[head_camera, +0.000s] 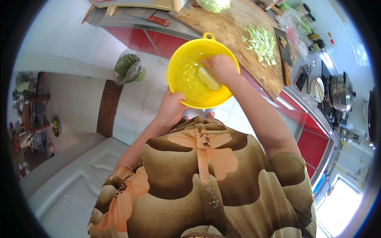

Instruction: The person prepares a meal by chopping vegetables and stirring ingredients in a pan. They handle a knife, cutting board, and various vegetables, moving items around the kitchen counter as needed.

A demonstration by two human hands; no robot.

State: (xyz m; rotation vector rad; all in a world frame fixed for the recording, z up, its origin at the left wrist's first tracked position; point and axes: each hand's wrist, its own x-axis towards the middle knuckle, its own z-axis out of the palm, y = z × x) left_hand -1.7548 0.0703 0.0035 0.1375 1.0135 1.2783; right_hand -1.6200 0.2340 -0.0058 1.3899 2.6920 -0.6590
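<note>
My left hand [171,107] grips the near left rim of a yellow plastic basin [202,102], which is held up in front of my body. Water [190,78] ripples inside it. At the basin's right side, my right hand [220,67] reaches in and is closed around the upper end of a pale, oblong vegetable [209,79], perhaps a peeled potato. Some of its fingers are blurred or hidden. A loop handle [209,36] sticks out from the far rim.
Beyond the basin, a wooden cutting board [238,35] bears shredded cabbage [262,44], a cabbage piece [215,4] and a cleaver [282,49]. A red-handled knife [158,20] lies on the counter. A lined bin [128,67] stands on the floor; a steel pot [341,92] is at right.
</note>
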